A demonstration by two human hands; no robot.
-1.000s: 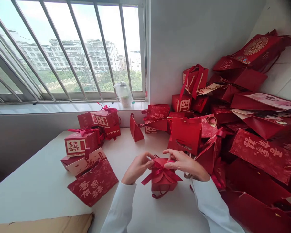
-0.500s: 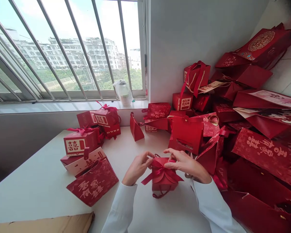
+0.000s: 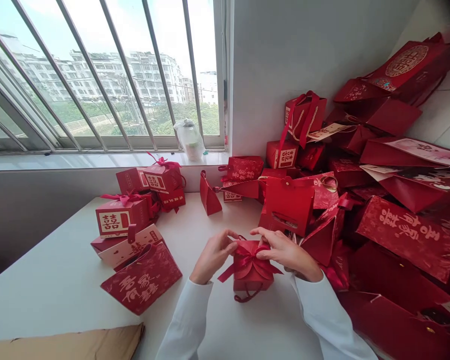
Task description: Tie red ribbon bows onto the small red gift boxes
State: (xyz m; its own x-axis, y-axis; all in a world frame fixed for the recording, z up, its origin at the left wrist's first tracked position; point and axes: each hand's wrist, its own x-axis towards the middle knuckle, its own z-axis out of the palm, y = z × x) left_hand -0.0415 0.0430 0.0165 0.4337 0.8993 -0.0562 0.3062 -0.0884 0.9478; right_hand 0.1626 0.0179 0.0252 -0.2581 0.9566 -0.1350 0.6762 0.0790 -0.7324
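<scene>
A small red gift box [image 3: 252, 281] with scalloped top flaps and a cord handle sits upright on the white table in front of me. Across its top lies a red ribbon [image 3: 250, 259] tied in a bow, its tails spread to both sides. My left hand [image 3: 215, 252] pinches the bow's left loop between thumb and fingers at the box's far left corner. On the other side my right hand [image 3: 281, 251] pinches the right loop, thumb near the knot. The fingers partly hide both loops.
A large pile of red gift bags and boxes [image 3: 405, 240] leans against the wall on the right. Several boxes with bows [image 3: 122, 217] and a patterned red bag [image 3: 142, 277] stand at left. Cardboard [image 3: 71, 345] lies at the near left; a bagged cup [image 3: 190, 140] is on the windowsill.
Both hands have stayed at the bow with only slight finger movement. The whole view has shifted a little; the box stands in the same place.
</scene>
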